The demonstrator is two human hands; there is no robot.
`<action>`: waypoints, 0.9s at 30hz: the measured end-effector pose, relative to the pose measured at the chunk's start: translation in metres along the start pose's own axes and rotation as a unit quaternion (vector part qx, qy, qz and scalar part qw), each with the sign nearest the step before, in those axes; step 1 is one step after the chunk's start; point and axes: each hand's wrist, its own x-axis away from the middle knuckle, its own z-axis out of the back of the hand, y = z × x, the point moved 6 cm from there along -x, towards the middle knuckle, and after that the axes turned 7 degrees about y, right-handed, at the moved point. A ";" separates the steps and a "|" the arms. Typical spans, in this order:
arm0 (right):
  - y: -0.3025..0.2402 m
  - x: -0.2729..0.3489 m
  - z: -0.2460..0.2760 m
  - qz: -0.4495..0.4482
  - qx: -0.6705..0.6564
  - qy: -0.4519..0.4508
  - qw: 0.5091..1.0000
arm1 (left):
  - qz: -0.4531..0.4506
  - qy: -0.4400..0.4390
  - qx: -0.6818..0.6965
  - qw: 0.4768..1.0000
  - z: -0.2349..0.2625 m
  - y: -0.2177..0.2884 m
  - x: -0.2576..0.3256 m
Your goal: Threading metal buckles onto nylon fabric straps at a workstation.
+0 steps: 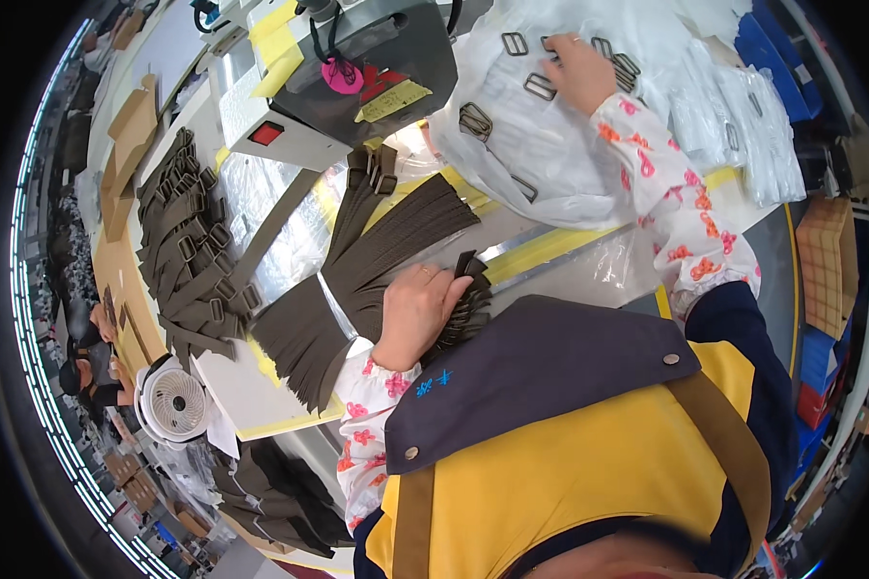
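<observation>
My left hand is closed on the end of a dark olive webbing strap, pinched between thumb and fingers. Under and around it lies a fanned bundle of webbing straps, tied by a white band. At the upper right, my right hand reaches over a white plastic bag, its fingertips closed at one bronze-coloured slide buckle. More slide buckles lie scattered on the bag around that hand. Part of the buckle at its fingertips is hidden.
A grey and white machine with a red switch stands ahead. Straps fitted with buckles are heaped to the left. A white fan sits by the table's left end. Clear plastic bags and a blue bin are at the right.
</observation>
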 end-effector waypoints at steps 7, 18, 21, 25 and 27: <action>0.069 -0.015 -0.038 0.004 0.106 -0.144 0.984 | 0.114 0.032 -0.036 0.992 0.005 -0.008 0.001; -0.006 0.062 0.046 -0.391 -0.524 -0.266 0.709 | 0.050 0.038 -0.100 0.993 -0.003 -0.004 0.003; -0.027 0.074 0.053 -0.378 -0.538 -0.288 0.696 | 0.013 0.060 -0.121 0.991 0.004 0.000 -0.007; -0.059 0.093 0.055 -0.320 -0.503 -0.289 0.749 | -0.028 0.049 -0.107 0.993 -0.002 -0.007 -0.020; -0.077 0.105 0.050 -0.284 -0.526 -0.280 0.751 | 0.003 0.055 -0.072 0.996 -0.004 -0.016 -0.023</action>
